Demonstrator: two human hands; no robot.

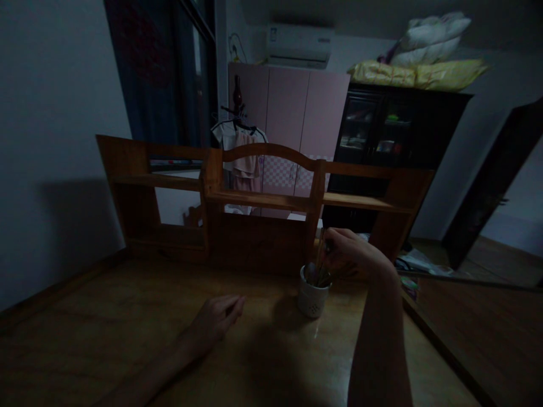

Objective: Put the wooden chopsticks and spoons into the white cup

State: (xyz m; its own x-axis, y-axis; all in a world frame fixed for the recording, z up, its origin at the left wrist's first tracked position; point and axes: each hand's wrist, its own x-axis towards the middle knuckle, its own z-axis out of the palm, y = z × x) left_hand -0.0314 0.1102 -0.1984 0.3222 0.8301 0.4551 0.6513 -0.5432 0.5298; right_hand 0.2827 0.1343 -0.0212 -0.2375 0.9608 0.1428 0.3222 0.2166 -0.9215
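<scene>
A small white ceramic holder [313, 297] stands on the wooden desk [127, 333], with a spoon and several wooden sticks, perhaps chopsticks [321, 254], upright in it. My right hand [352, 254] is over the holder's right side, its fingers pinched round the tops of the sticks. Left of the holder, my left hand [218, 316] rests on the desk top, fingers loosely curled together and holding nothing.
A wooden shelf unit [263, 198] runs along the back of the desk. The desk's right edge drops to the floor near papers [419, 263]. Behind are a pink wardrobe [297, 113], a dark cabinet [394, 130] and hanging clothes [244, 152]. The room is dim.
</scene>
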